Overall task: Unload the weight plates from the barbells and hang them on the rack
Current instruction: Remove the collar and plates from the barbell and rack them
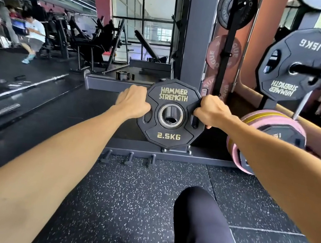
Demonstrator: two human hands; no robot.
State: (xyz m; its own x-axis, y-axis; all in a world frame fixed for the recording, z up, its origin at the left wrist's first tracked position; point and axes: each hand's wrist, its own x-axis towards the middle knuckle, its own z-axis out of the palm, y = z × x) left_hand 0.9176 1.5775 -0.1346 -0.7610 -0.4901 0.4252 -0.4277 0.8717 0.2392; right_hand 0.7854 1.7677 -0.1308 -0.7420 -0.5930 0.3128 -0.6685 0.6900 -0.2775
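Note:
A black 2.5 kg plate (169, 136) with gold lettering stands upright at the foot of the rack upright (197, 45). A dark peg end (171, 113) shows through its centre hole. My left hand (133, 101) grips the plate's left edge, fingers curled behind it. My right hand (210, 111) grips the right edge, fingers hooked through the grip slot. A black 15 kg plate (294, 62) hangs on a rack peg at the upper right. Pink and yellow plates (256, 117) sit low on the right, behind my right forearm.
Bare barbells (7, 92) lie on the black floor at left. Three short pegs (129, 157) stick out of the rack's base beam. More round plates (236, 8) hang high on the rack. My knee (199, 215) is in front. A person (33, 35) sits far left.

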